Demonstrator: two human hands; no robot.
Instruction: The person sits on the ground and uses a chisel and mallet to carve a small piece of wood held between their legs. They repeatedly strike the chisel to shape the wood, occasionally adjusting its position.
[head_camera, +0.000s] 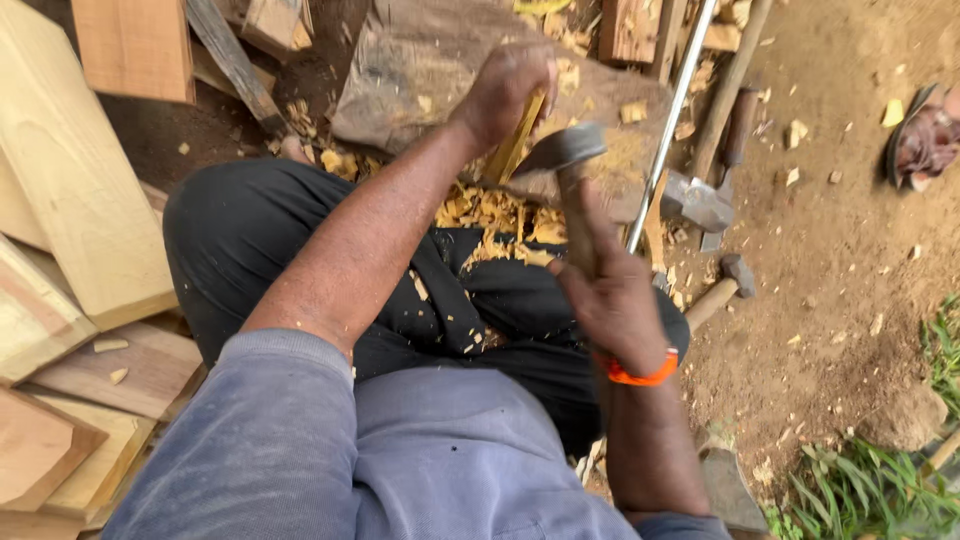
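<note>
Head view: two hands (560, 190), one yellow wood strip (517, 150), one hatchet (562, 152).

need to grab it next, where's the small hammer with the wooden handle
In the head view the small hammer lies on the dirt right of the right hand, just below the axe head and beside the metal rod.

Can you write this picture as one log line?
left hand: holds wood strip upright on block | right hand: grips hatchet | chips on lap
</note>
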